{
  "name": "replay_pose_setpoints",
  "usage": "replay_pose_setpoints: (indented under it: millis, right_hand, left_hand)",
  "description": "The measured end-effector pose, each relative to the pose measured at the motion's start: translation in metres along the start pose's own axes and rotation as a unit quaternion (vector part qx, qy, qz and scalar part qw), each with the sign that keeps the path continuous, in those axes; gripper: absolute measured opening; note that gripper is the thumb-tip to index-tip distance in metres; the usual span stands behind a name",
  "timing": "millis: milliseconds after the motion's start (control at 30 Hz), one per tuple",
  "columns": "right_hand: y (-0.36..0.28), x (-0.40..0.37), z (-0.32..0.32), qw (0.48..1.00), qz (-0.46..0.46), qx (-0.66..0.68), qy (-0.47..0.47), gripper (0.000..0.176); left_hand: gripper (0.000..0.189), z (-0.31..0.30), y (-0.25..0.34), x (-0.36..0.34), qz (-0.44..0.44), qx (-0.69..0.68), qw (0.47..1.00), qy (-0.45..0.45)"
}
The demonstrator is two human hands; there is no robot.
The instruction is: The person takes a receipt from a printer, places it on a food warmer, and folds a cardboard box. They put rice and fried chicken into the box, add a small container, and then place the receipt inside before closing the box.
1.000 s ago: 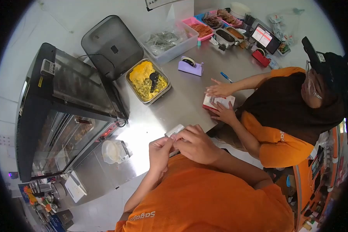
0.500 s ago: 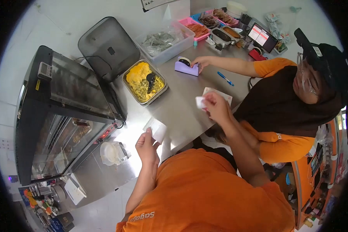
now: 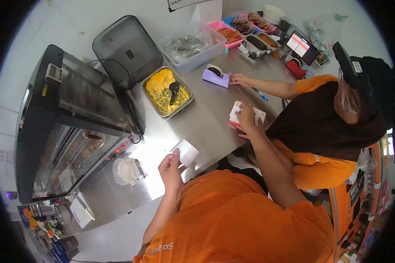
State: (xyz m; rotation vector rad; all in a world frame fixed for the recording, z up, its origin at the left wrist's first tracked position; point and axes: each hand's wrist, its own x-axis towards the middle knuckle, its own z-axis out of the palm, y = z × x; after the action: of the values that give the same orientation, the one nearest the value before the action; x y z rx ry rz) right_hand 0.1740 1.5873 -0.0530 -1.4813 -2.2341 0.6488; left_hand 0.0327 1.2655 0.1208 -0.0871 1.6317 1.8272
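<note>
My left hand [image 3: 171, 168] pinches a white paper slip [image 3: 186, 152] over the metal counter's front edge. At the right, my right hand [image 3: 246, 117] is on a small white and red box [image 3: 235, 115], fingers bent down at its top; whether anything is between them is hidden. A co-worker's hand [image 3: 240, 79] touches the end of a purple tape dispenser [image 3: 216, 77], and part of their other hand shows beside the box.
A tray of yellow food [image 3: 188, 104] with a black scoop stands before a clear bin [image 3: 193, 64]. The glass display case [image 3: 81, 116] is at the left. A blue pen [image 3: 260, 94], tablet [image 3: 302, 47] and red dispenser [image 3: 296, 68] are at the right.
My right hand has come down onto the box, and the white piece it held no longer shows. The co-worker's hand has drawn back slightly to the dispenser's end.
</note>
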Motion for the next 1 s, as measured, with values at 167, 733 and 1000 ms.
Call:
replay_pose_setpoints:
  millis: [167,733,1000]
  right_hand:
    - [-0.029,-0.016,-0.04,0.996,0.02,-0.082,-0.002,0.047]
    - [-0.064,-0.097,-0.004,0.911,-0.223,-0.302,-0.17,0.069]
    - [-0.154,-0.144,-0.073,0.822,0.012,0.463,-0.331,0.037]
  left_hand:
    - [0.027,0.001,0.002,-0.003,0.009,-0.006,1.0,0.009]
    - [0.026,0.007,0.003,-0.005,0.019,0.007,1.0,-0.023]
    - [0.008,-0.003,-0.004,-0.003,0.06,0.055,0.992,-0.101]
